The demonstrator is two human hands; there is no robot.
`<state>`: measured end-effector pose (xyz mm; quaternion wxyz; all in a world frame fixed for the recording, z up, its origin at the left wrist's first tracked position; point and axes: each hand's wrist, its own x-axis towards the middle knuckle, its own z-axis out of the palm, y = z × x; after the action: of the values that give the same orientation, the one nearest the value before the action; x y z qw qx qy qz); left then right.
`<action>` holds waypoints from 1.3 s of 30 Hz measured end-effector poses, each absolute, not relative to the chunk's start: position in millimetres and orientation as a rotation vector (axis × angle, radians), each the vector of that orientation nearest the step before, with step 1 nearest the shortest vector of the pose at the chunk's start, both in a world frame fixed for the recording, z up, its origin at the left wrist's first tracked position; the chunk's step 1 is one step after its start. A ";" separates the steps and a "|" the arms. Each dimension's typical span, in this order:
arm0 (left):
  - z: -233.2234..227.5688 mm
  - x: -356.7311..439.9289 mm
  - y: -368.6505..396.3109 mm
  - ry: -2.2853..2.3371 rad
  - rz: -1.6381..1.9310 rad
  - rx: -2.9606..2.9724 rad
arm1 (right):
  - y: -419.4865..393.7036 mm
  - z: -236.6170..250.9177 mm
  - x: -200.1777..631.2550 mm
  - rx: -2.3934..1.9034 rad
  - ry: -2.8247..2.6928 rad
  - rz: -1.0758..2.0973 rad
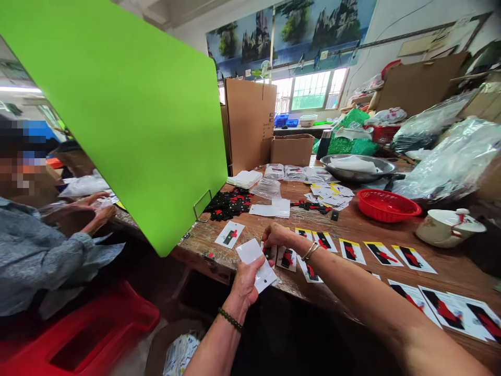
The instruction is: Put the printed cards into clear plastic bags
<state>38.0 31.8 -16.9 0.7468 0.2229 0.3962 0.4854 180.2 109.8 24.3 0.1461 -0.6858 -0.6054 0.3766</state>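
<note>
White card [249, 251] (just one) is pinched by left fingers [255, 263]; right fingers [268, 237] curl, hold unclear.

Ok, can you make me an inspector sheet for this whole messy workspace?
Surface: brown wooden table, clear film near its front edge.
Job's things: cards with black-and-red pieces, laid in rough rows; a loose pile of such pieces.
Clutter: red basket, metal pan, lidded pot.
Hands: left hand grips at least one white card; right hand is down among the cards, its grip hidden.
Cables: nothing seen on the table.
Surroundings: green panel, cardboard boxes, a co-worker, red stool.
</note>
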 end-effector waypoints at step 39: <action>22.0 2.6 28.3 0.759 1.698 0.157 | -1.1 -18.7 101.2 -0.914 -0.339 1.276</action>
<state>2.6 28.3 22.0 0.5952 0.0676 0.3268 0.7310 101.2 -1.1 -18.7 0.6946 -0.4094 -0.1521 0.5717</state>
